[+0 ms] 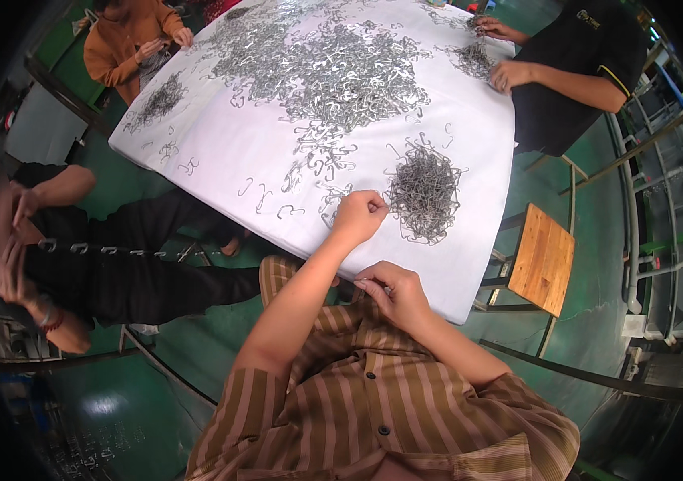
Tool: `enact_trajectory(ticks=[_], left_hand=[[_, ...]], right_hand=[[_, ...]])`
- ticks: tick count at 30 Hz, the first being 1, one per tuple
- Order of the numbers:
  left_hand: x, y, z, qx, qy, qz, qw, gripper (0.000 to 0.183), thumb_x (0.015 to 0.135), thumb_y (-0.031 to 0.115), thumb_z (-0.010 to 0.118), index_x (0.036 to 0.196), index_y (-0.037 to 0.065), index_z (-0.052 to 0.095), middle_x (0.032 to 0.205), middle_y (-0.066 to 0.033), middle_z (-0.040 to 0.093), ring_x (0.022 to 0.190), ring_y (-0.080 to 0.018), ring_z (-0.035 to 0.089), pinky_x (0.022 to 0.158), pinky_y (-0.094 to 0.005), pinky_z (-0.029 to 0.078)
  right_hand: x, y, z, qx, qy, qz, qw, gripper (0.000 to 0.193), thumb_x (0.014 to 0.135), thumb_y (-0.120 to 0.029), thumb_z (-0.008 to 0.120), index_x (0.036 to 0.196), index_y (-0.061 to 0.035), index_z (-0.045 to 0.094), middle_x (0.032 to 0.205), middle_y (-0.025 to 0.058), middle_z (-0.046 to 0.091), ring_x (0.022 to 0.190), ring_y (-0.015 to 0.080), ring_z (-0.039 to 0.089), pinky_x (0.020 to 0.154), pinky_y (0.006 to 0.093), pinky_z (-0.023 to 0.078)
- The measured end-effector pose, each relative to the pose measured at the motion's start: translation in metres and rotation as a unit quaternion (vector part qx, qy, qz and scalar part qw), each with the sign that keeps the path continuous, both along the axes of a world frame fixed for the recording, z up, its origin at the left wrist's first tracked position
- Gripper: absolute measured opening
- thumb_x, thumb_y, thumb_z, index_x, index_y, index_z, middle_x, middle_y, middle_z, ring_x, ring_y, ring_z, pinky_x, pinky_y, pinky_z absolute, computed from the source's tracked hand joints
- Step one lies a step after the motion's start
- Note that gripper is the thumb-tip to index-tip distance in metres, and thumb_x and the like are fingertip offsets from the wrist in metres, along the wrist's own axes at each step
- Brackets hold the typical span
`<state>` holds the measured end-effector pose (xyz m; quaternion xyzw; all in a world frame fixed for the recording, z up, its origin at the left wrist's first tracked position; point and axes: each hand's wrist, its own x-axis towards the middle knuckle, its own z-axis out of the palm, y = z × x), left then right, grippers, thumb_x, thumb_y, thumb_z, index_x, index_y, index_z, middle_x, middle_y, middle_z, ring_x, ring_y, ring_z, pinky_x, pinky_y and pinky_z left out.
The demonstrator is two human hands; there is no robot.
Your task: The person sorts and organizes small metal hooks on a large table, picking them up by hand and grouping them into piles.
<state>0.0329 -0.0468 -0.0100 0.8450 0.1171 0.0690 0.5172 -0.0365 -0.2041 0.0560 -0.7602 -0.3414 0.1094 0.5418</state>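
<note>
My left hand (360,216) is closed in a pinch over the near part of the table, at the left edge of a dark, dense pile of bent wire pieces (423,191). Whatever its fingertips hold, if anything, is too small to make out. At the table's near edge my right hand (396,293) is also closed, thumb against fingers, close to my lap. A tiny pale glint shows at its fingertips, but its kind cannot be told. Beyond my left hand lie loose silver metal hooks (327,157), trailing down from a wide heap of hooks (341,72).
The white-covered table (221,152) fills the middle. A person in orange (121,48) and one in black (574,72) work at it. At left, another person holds a hanging chain of metal links (109,251). A wooden stool (541,258) stands right.
</note>
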Motion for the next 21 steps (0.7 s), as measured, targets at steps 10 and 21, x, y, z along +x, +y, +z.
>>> enact_trajectory(ticks=[10, 21], left_hand=[[0.001, -0.002, -0.005, 0.124, -0.098, 0.081, 0.984, 0.011, 0.076, 0.01, 0.072, 0.078, 0.001, 0.068, 0.068, -0.0041, 0.065, 0.058, -0.0103, 0.057, 0.057, -0.0266, 0.048], [-0.011, 0.012, 0.027, -0.399, 0.045, -0.004, 0.916, 0.007, 0.083, 0.006, 0.069, 0.087, 0.001, 0.064, 0.074, -0.0057, 0.066, 0.059, -0.0105, 0.058, 0.053, -0.0224, 0.045]], right_hand=[[0.002, -0.001, -0.005, -0.002, 0.026, -0.012, 1.0, 0.009, 0.08, -0.002, 0.07, 0.089, -0.0004, 0.069, 0.081, 0.0126, 0.066, 0.063, 0.0239, 0.063, 0.059, 0.0309, 0.05], [0.004, 0.003, -0.007, 0.016, 0.028, -0.019, 0.999, 0.011, 0.08, -0.001, 0.07, 0.091, 0.0005, 0.069, 0.08, 0.0111, 0.067, 0.061, 0.0188, 0.063, 0.057, 0.028, 0.05]])
